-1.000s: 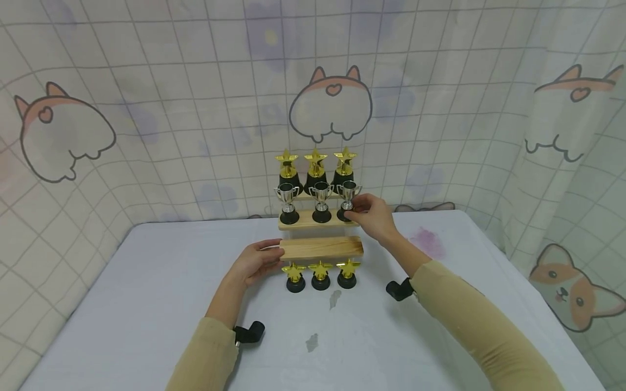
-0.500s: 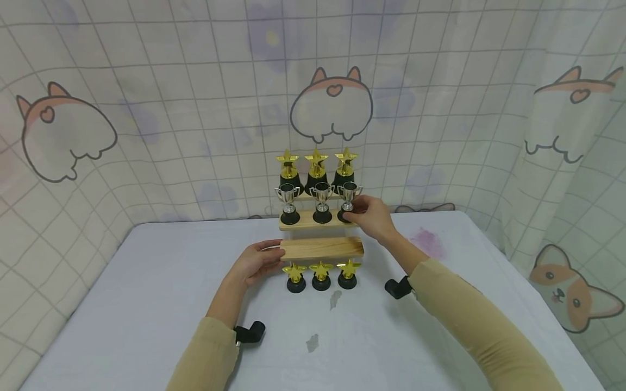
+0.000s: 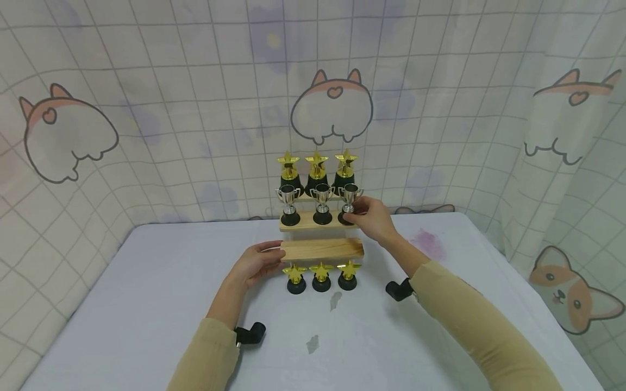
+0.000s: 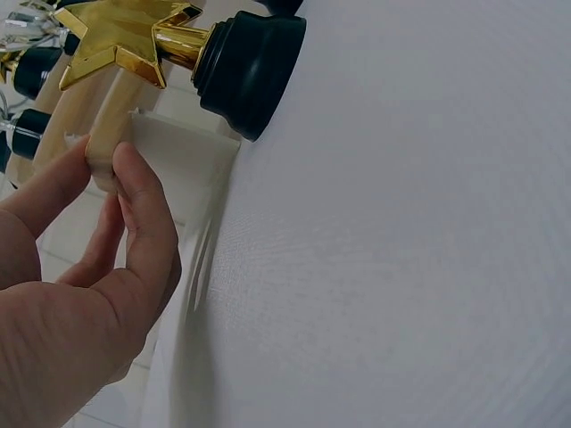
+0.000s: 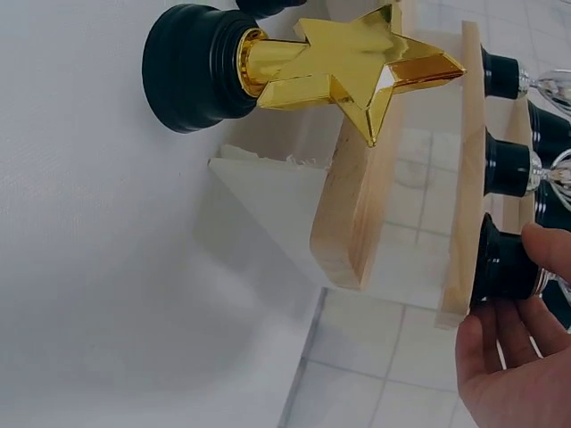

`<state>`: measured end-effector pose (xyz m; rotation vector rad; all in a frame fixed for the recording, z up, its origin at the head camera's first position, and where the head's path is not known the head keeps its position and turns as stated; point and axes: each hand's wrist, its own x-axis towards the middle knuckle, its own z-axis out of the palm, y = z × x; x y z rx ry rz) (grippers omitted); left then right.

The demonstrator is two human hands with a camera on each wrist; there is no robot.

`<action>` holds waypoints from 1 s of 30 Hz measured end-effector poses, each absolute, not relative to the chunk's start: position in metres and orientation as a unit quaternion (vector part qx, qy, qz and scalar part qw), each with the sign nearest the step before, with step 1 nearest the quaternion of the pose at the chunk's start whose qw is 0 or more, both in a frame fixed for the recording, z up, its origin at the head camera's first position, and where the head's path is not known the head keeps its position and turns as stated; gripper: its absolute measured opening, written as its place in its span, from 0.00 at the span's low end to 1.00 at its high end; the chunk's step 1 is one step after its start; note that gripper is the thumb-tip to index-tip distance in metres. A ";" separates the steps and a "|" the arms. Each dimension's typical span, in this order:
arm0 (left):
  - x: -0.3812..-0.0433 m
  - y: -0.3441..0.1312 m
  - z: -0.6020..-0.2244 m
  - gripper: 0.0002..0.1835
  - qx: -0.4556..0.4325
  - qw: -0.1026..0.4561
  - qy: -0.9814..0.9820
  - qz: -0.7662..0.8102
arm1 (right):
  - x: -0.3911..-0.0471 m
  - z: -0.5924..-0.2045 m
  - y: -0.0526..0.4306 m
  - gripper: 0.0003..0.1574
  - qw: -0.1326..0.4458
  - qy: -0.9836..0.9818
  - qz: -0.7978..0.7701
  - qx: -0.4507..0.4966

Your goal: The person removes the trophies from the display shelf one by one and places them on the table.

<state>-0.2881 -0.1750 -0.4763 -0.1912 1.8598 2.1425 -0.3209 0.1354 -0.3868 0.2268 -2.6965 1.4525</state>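
Observation:
In the head view, my right hand (image 3: 374, 218) holds the black base of the rightmost silver trophy cup (image 3: 350, 194), which stands upright at the right end of the middle wooden shelf (image 3: 308, 221). The right wrist view shows the thumb and fingers around that base (image 5: 505, 266). My left hand (image 3: 254, 263) pinches the left end of the lowest wooden board (image 3: 323, 249), thumb on one face and fingers on the other, as the left wrist view confirms. Two more silver cups (image 3: 322, 196) share the middle shelf. Three small gold star trophies (image 3: 321, 276) stand on the table before the lowest board.
Three larger gold star trophies (image 3: 317, 168) occupy the top shelf. White supports (image 5: 268, 209) carry the boards. A white cloth covers the table (image 3: 176, 304), and a checked curtain (image 3: 205, 136) hangs behind and at both sides.

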 end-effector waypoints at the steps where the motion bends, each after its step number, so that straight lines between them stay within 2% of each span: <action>1: -0.288 -0.175 -0.476 0.30 -0.066 0.148 0.647 0.745 | -0.320 -0.386 0.136 0.22 0.035 -0.877 0.474 0.074; 30: -0.287 -0.174 -0.475 0.30 -0.066 0.148 0.641 0.751 | -0.273 -0.376 0.148 0.21 0.008 -0.861 0.501 0.091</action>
